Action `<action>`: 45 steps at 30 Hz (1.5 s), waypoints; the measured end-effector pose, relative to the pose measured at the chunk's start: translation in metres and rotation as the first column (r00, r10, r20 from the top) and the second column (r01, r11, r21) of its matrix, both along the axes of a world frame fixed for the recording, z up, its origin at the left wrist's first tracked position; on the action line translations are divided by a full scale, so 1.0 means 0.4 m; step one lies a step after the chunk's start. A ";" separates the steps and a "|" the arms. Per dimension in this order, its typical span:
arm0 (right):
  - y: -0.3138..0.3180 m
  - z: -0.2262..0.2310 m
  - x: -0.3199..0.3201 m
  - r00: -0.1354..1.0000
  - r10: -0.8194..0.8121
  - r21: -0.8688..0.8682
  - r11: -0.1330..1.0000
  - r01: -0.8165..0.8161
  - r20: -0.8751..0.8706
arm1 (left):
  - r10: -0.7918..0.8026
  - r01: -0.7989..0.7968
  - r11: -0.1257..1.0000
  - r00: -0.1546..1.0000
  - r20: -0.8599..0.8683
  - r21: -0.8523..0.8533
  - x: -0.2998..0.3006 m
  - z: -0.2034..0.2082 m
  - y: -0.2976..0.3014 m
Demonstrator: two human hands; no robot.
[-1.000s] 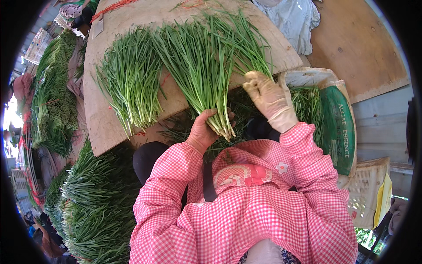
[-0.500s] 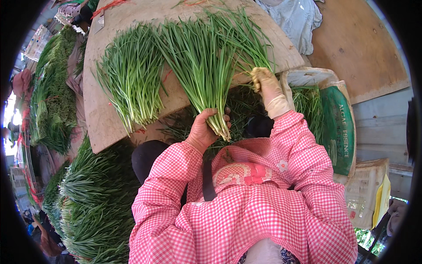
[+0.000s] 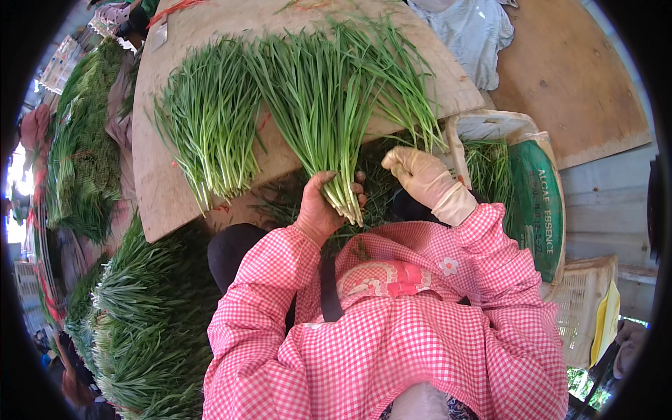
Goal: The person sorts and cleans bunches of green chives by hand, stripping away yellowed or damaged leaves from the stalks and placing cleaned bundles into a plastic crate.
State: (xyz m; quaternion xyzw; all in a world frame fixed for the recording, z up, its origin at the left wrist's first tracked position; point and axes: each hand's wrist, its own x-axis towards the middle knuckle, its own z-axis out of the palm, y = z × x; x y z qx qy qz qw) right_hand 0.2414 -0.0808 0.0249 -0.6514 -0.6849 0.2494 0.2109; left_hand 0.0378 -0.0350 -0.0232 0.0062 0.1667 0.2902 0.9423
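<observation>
My left hand (image 3: 323,210) is bare and wrapped round the pale stem ends of a bunch of garlic chives (image 3: 315,105), whose green leaves fan out over the board. My right hand (image 3: 423,180), in a cream-coloured glove, hovers at the board's near edge, right of that bunch. Its fingers are curled closed; whatever they may hold is too small to make out. Just beyond it lies a looser, smaller pile of chives (image 3: 409,91). Another heap of chives (image 3: 213,119) rests on the left of the board, stems toward me.
The wooden board (image 3: 164,189) spans the space before me. Large stacks of chives (image 3: 150,329) stand at lower left, with more greens (image 3: 84,147) beyond. On the right is a crate (image 3: 490,122) holding chives and a green sack (image 3: 535,203). Loose leaves lie below the board's edge.
My right hand has drawn back from the stem ends of the small right-hand pile, moving toward me and slightly left. The left hand keeps its hold on the bunch, almost still.
</observation>
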 end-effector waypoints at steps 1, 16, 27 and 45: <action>0.008 0.028 -0.026 0.993 -0.002 0.134 0.991 0.018 -0.119 | 0.003 -0.002 1.000 0.999 -0.048 0.002 0.001 -0.003 0.000; 0.127 0.016 -0.109 0.997 0.043 -0.093 0.995 -0.037 0.067 | -0.118 0.123 0.992 0.986 -0.116 0.038 -0.020 -0.038 0.001; 0.243 0.014 0.117 0.842 -0.057 0.421 0.846 0.326 -0.537 | -0.093 0.094 0.994 0.995 -0.018 0.058 -0.016 -0.003 -0.009; -0.092 -0.033 -0.154 0.965 0.225 0.292 0.922 -0.256 0.135 | -0.041 0.056 0.997 0.968 -0.248 0.054 0.016 -0.008 -0.016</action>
